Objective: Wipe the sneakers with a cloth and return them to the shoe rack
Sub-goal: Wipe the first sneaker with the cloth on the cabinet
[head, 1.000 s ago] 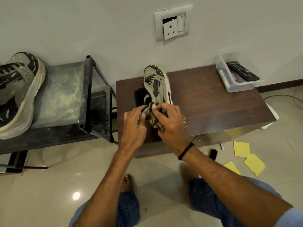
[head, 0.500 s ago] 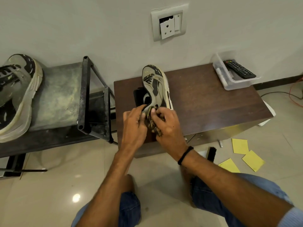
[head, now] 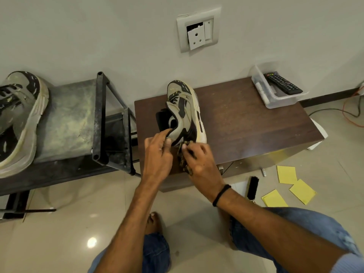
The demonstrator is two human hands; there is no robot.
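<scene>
Sneaker (head: 185, 113): on bench (head: 246, 119), heel pinched by left grip (head: 155, 152); right grip (head: 199, 160) holds cloth (head: 180, 157) against its side. Wiping apparently in progress. Second sneaker (head: 19, 119): on shoe rack (head: 72, 119), well left of both grips. Return outstanding.

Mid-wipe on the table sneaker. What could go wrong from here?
The sneaker lies tilted near the front edge of the table, held only by the left hand at its heel; a hard rub with the cloth in the right hand could push it off.
The brush and yellow papers on the floor could trip a bare foot heading for the shoe rack.
</scene>
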